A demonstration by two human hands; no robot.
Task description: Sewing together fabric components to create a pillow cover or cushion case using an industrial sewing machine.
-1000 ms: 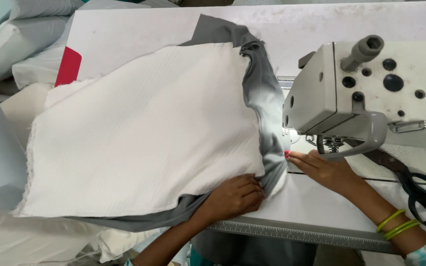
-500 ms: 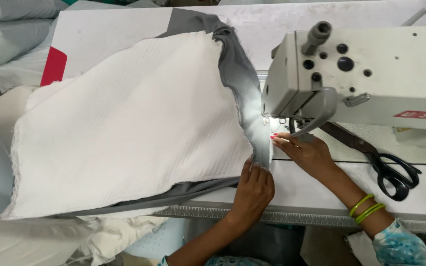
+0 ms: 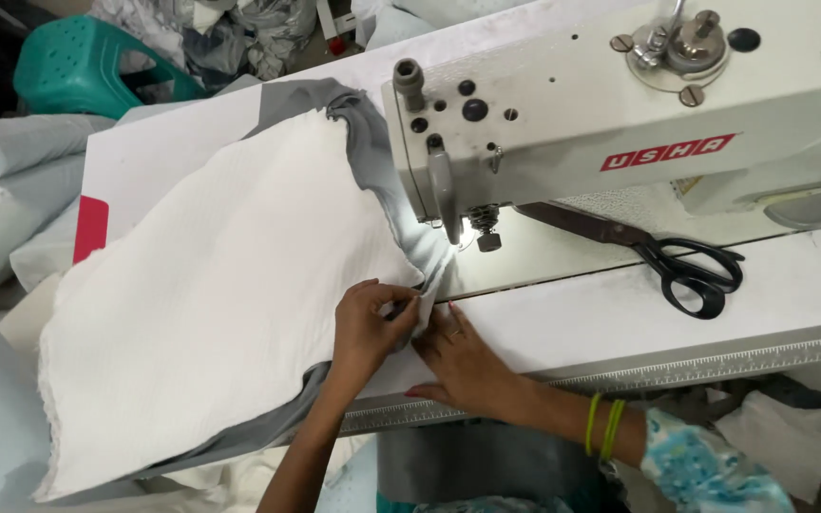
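Head view: my left hand (image 3: 365,321) pinches the white quilted fabric (image 3: 211,304) at its edge, fingers curled on the fold. My right hand (image 3: 458,356) lies flat, fingers together, pressing the grey fabric (image 3: 377,161) on the desk (image 3: 563,313). Sewing machine (image 3: 620,104) at 1 o'clock; black scissors (image 3: 686,271) at 3 o'clock.
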